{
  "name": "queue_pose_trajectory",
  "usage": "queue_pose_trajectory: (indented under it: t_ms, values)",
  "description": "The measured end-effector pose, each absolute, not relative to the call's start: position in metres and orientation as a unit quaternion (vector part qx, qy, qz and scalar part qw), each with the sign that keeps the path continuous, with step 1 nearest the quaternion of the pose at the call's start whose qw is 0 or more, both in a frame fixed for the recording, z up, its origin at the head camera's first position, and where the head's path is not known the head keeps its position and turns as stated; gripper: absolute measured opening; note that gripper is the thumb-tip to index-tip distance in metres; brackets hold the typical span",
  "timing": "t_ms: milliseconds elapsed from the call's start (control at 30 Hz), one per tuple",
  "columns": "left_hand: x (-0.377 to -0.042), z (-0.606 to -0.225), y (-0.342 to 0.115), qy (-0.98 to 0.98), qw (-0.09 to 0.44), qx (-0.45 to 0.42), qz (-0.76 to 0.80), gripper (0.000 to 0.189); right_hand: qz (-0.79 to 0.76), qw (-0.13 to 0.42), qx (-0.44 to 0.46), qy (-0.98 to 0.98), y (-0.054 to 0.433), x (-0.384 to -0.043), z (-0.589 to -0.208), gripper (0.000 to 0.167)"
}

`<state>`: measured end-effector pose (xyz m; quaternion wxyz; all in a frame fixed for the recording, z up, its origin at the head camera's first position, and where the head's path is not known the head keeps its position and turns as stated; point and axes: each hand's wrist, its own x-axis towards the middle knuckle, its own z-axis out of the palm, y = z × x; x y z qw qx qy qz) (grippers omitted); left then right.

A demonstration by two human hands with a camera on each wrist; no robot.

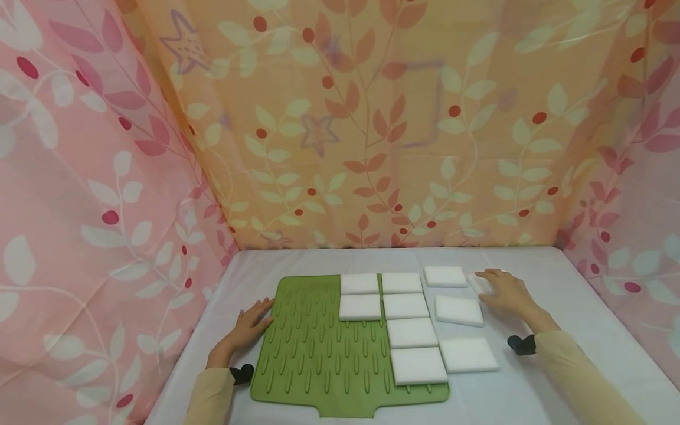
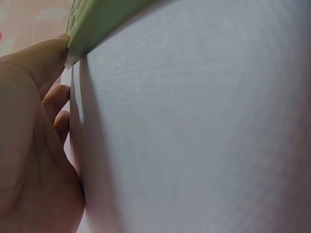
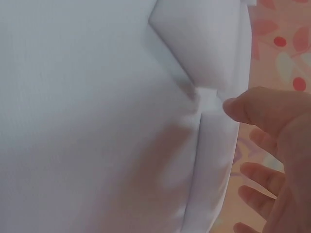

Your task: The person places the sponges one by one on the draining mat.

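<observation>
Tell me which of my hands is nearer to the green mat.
Left. The left hand touches the left edge of the green mat; the right hand is apart from it, off to its right, beyond some white pads.

A plain, pale beige fabric sleeve covers the left forearm; a matching pale beige sleeve covers the right; at the left cuff sits a small, black, rounded attachment, at the right a similar black attachment; both hands are ungloved.
</observation>
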<state>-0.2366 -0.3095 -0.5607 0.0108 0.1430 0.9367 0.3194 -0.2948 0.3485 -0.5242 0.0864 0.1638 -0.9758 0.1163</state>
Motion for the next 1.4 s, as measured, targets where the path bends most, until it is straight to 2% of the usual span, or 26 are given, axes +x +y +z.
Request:
queue_pose_trajectory:
  t_ms: [400,1133,1400]
  values:
    - [-0.234,-0.559,-0.308,0.938,0.001,0.147,0.314,0.053,0.116,0.067,0.168,-0.977,0.362,-0.301,-0.522,0.066]
    - [-0.236,-0.560,-0.306,0.939,0.012,0.138,0.313,0.054,0.123,0.051,0.152,-0.979,0.366,-0.307,-0.526,0.060]
    - [-0.235,-0.559,-0.307,0.941,0.004,0.140,0.309,0.053,0.132,0.065,0.153,-0.977,0.367,-0.305,-0.519,0.061]
